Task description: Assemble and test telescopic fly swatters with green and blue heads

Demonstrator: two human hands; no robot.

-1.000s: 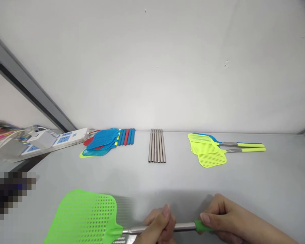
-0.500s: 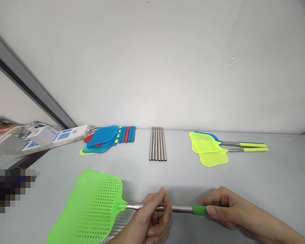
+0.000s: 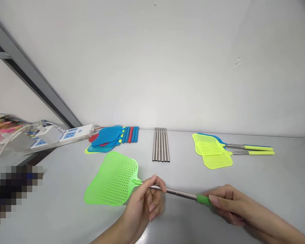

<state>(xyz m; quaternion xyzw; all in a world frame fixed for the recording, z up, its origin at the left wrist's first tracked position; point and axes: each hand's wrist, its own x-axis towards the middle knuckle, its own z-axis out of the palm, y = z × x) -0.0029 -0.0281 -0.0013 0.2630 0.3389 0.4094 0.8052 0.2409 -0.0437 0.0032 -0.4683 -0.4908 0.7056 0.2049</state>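
Note:
A green fly swatter (image 3: 112, 179) is held in front of me above the table, its perforated head to the left. My left hand (image 3: 148, 198) has its fingers closed round the metal rod (image 3: 181, 193), just right of the head. My right hand (image 3: 228, 205) is closed on the green handle sleeve (image 3: 202, 200), whose far end its fingers hide. A thin joint shows on the rod between the two hands. The rod slopes down from left to right.
Perforated swatter heads (image 3: 108, 135) lie at the back left beside coloured handle sleeves (image 3: 130, 135). Several metal rods (image 3: 161, 145) form a row at the centre. Yellow and blue swatters (image 3: 217, 161) lie at the right. A power strip (image 3: 77, 133) stands far left, near a grey frame post (image 3: 38, 78).
The swatter's head has risen away from me and to the right, so the rod now tilts. More of the rod shows between my hands. Both hands keep their hold.

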